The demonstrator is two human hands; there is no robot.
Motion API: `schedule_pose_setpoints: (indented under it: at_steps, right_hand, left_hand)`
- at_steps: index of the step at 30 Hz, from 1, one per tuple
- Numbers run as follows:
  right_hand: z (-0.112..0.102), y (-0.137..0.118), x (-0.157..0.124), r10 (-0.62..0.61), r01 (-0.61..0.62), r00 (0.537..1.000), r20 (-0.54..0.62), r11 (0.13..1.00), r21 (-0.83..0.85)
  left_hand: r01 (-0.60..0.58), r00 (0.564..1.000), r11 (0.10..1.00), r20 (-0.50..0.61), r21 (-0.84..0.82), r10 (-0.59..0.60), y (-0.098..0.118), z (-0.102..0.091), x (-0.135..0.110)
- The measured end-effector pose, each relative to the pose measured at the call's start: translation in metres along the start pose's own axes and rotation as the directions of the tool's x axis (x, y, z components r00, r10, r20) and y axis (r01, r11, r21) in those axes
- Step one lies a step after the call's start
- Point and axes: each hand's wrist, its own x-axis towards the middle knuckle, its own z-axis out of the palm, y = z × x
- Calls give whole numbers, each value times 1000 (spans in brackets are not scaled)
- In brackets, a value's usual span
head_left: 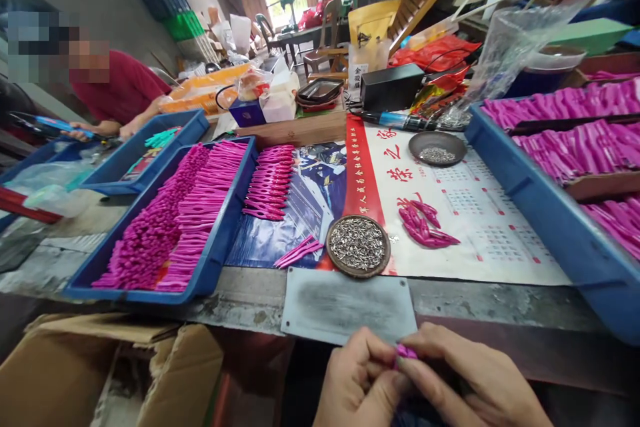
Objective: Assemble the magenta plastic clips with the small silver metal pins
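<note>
Workbench, grey and worn. Stretches across the view, carrying trays and bowls. Along the right side, angled away, a blue plastic tray with rows of pink pieces parted by cardboard strips. Beside it, flat on the worktop, a printed calendar poster with red Chinese characters. To the left, a second blue tray, packed with slim pink plastic sticks. Below the near edge, at lower left, an open cardboard box.

Then a grey metal plate at the near edge, with a dark smudge across the middle. Just in front of it, the left hand and the right hand, close together, fingers drawn in narrow, pinching one small pink plastic piece between them, mostly hidden by the fingers.

Beyond the plate, overlapping its far edge, a round bowl full of silvery metal pins. Farther off, on the calendar, a dark shallow dish with more pins. Nearer than that dish, a small pile of glossy pink pieces.
</note>
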Motion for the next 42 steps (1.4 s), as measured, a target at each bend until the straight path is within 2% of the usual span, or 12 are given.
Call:
schedule_pose_setpoints:
  at_steps: [5,9,12,15,19,24,28,31,34,37,40,42]
  right_hand:
    - [5,0,0,27,-27,1000,1,999,37]
    - [6,0,3,113,-117,992,48,990,76]
    - [4,-1,6,194,-206,976,97,968,141]
    - [2,-1,6,242,-258,965,104,948,188]
    - [-1,0,2,226,-234,972,66,957,168]
    - [-3,-5,0,157,-154,988,-12,980,125]
    - [-5,-5,2,184,-190,981,56,974,124]
    - [-5,1,6,308,-341,937,164,908,243]
    - [-6,10,12,420,-479,878,231,778,406]
    - [-8,19,20,479,-518,849,222,674,527]
    - [-10,26,28,521,-567,807,278,553,610]
    - [-12,30,33,526,-591,789,317,510,625]
  left_hand:
    - [-20,999,997,35,69,17,5,-2,-2]
    - [19,999,993,32,114,-23,12,-4,-3]
    - [68,995,996,63,59,-71,18,-2,-2]
    - [105,990,992,107,-73,-97,22,2,-1]
    - [71,995,986,81,-149,-59,21,7,0]
    - [49,997,994,59,-102,-44,13,8,-1]
    - [42,995,998,92,-53,-37,7,9,0]
    - [80,989,993,132,-82,-69,8,10,5]
    - [186,975,975,145,-120,-168,15,12,11]
    - [283,952,950,158,-133,-262,25,12,19]
    - [312,943,930,182,-196,-278,33,12,26]
    - [319,941,921,193,-223,-279,36,12,30]
